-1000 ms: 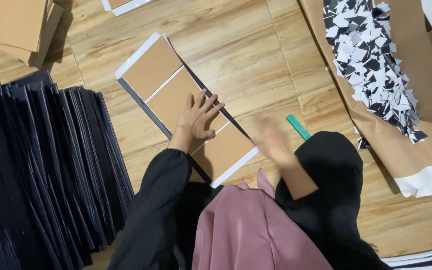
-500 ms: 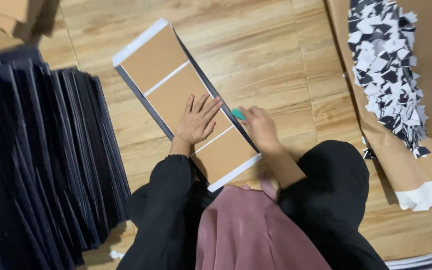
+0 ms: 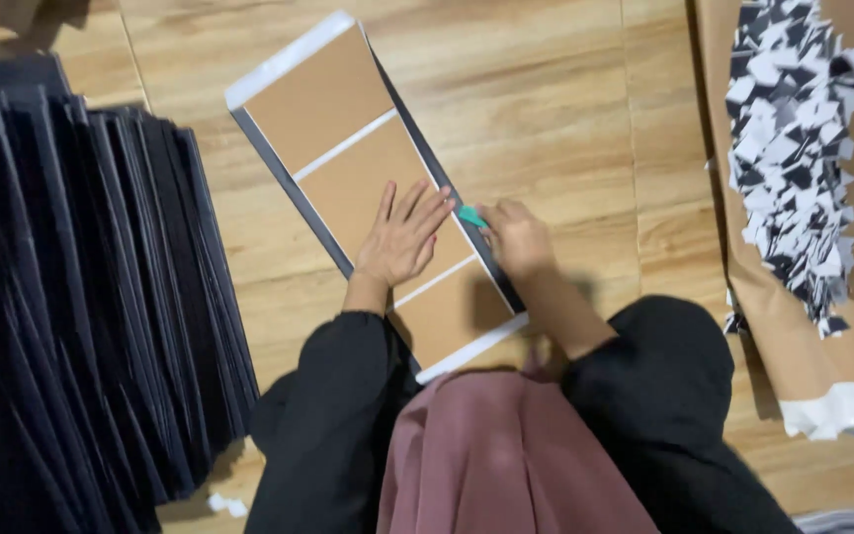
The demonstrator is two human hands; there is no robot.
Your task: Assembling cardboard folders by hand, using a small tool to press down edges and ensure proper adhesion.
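Cardboard panel assembly (image 3: 368,188), three tan boards on a dark sheet with white margins, lies on the wooden floor (image 3: 546,109) directly before me, running diagonally away from my lap. My left hand (image 3: 402,237) rests flat on the middle board, fingers spread and pressing down. My right hand (image 3: 514,235) is closed around a green tool (image 3: 469,215) at the sheet's right edge; only its tip shows, so it may be a scraper or a cutter. To my left stands a fanned stack of dark sheets (image 3: 81,297). Farther right, a heap of black-and-white paper scraps (image 3: 793,148) sits on brown paper (image 3: 793,346).
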